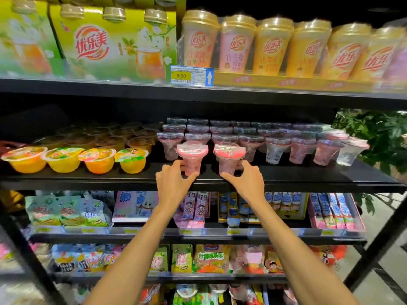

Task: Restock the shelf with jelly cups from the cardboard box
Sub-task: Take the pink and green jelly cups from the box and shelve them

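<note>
Two pink jelly cups stand upright near the front edge of the black middle shelf [286, 176]. My left hand [172, 181] curls thumb and fingers round the base of the left jelly cup [192, 156]. My right hand [247, 180] grips the base of the right jelly cup [229, 157] the same way. Rows of similar pink and clear jelly cups [253, 137] fill the shelf behind and to the right. The cardboard box is out of view.
Orange and yellow fruit jelly bowls [97, 159] line the same shelf to the left. Milk tea cups [273, 47] and green boxes [114, 42] fill the shelf above. Snack packets [193, 208] hang on lower shelves. A green plant [378, 133] stands at the right.
</note>
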